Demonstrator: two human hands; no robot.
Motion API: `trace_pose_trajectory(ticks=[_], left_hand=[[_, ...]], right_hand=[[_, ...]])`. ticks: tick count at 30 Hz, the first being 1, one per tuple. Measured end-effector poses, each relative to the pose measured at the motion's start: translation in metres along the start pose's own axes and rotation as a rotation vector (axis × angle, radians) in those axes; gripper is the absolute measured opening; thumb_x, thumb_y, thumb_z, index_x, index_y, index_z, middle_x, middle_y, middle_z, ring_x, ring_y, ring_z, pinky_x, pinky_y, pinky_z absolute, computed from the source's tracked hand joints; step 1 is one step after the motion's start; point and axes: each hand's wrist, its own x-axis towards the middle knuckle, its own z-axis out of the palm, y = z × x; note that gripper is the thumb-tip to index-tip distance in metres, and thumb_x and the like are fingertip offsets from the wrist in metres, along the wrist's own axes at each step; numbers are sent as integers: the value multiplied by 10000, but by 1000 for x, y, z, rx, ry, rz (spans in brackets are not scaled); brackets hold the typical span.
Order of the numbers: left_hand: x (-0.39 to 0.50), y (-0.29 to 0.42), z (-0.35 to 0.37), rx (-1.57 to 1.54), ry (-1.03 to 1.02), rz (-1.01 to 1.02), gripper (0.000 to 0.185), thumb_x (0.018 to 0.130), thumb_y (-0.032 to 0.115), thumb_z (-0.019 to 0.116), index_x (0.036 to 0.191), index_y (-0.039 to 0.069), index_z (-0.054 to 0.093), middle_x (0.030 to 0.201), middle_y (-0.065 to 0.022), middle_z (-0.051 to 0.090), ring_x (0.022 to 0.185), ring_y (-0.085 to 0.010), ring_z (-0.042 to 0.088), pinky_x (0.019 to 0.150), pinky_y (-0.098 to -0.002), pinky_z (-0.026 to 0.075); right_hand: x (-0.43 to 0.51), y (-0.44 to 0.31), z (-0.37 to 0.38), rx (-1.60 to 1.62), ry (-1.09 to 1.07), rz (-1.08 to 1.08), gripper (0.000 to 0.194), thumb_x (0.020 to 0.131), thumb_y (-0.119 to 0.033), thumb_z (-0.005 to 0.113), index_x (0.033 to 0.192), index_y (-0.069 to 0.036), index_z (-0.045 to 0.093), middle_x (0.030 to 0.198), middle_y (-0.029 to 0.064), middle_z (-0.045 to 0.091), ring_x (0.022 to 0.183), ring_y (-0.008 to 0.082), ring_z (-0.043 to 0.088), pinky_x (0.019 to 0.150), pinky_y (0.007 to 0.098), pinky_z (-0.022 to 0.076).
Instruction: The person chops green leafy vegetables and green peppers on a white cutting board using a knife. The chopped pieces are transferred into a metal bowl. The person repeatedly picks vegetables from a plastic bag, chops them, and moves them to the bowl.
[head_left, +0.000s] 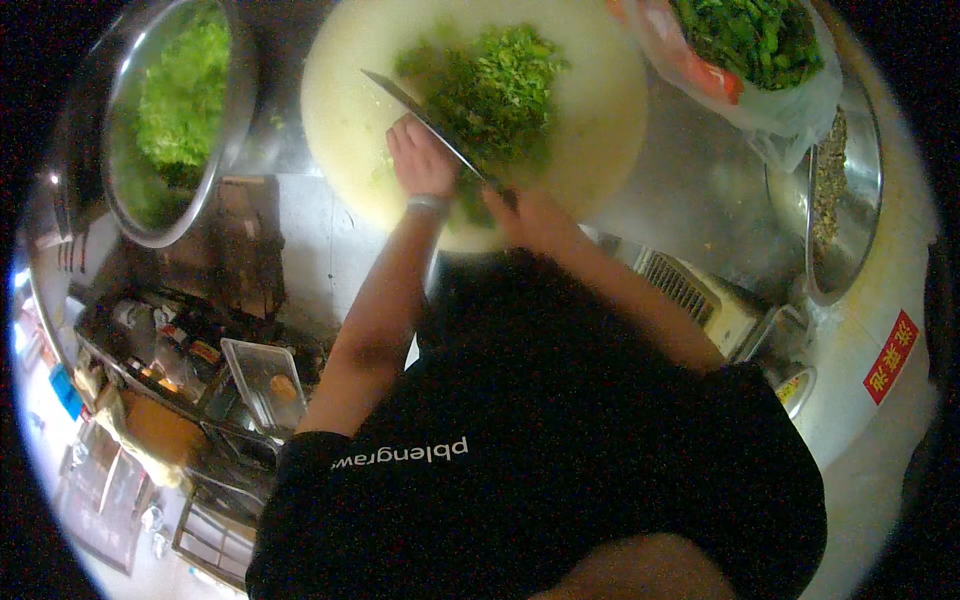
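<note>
My right hand (529, 217) is closed around the dark handle of a large kitchen knife (427, 120), whose blade slants up to the left over a round, pale yellow chopping board (607, 112). Chopped leafy greens (517, 75) lie heaped beyond the blade, partly blurred. Against the near side of the blade is my left hand (421, 161), its fingers bent and a band around the wrist. Whether this hand grips anything is hidden. A few green bits lie on the board beside it, and more greens show between my hands.
At the left stands a steel bowl (214, 191) of light green leaves. On the right, a plastic bag (795, 116) of dark greens sits by a steel bowl (862, 247) holding small brownish pieces. A clear plastic container (262, 375) is at the lower left.
</note>
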Motion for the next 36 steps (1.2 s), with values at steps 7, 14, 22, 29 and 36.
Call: trace_pose_trajectory(ticks=[7,14,22,29,36], left_hand=[[11,-10,-17,-251,-92,-20,230,803,132,444,991,4,475,983,-186,494,925,-362,440,842,-422,334],[14,-28,-31,-125,-158,194,234,766,67,542,988,21,487,993,-161,520,916,-341,473,802,-417,381],[-18,-18,-16,-67,12,92,281,670,44,559,922,-9,447,985,-216,471,882,-379,445,763,-438,383],[-21,-24,-10,-250,-78,-100,272,663,20,541,911,-14,436,929,-208,458,847,-368,440,749,-432,376],[-27,-25,-7,-202,-112,-131,361,686,30,520,1028,-43,432,986,-213,453,902,-383,435,808,-420,367]], right_hand=[[46,-25,-7,185,38,-205,498,827,-473,473,821,10,595,707,210,599,607,358,574,587,413,447],[-4,-20,-35,162,-60,-157,399,847,-384,477,880,-2,589,716,197,602,637,333,580,609,407,443],[-19,1,-12,-67,-137,-77,395,825,-386,508,922,-11,585,748,229,596,702,380,590,635,440,460],[37,-27,3,-66,-142,-81,559,808,-499,466,891,44,571,852,302,576,791,444,569,718,495,456],[-15,-15,-6,-26,-31,-125,519,809,-407,515,1079,34,464,879,277,572,807,407,566,719,466,449]])
